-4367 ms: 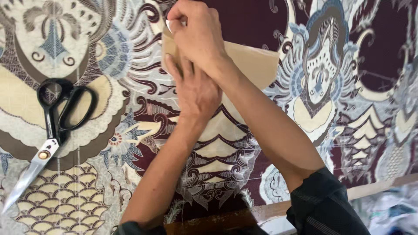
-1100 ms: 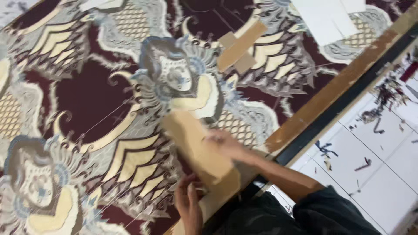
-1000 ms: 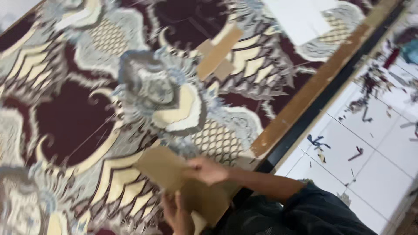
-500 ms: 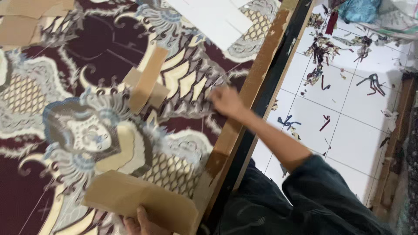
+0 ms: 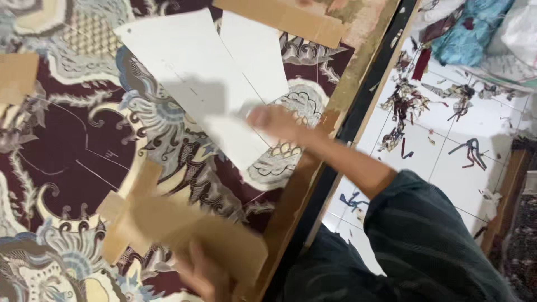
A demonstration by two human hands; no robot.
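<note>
Reaching forward across the counter, the right hand [image 5: 274, 122] is seen at the lower tip of a large white triangular paper pattern piece [image 5: 193, 78]; the arm is stretched out almost straight from its dark sleeve [image 5: 425, 235], wrist low over the wooden counter edge [image 5: 313, 184]. The fingers are blurred, so whether the paper is pinched or only pressed flat cannot be told. The white piece lies on maroon batik cloth with cream and blue-grey ornament [image 5: 67, 140], beside a second, narrower white paper piece [image 5: 254, 53] that it touches along one side.

Lower down, the left hand [image 5: 210, 274] is held near the body — fingers curled up around the near edge of a brown cardboard pattern piece [image 5: 184, 229], which rests flat on the cloth. Scraps of fabric [image 5: 408, 106] are scattered over the white tiled floor [image 5: 447, 162] to the right.
</note>
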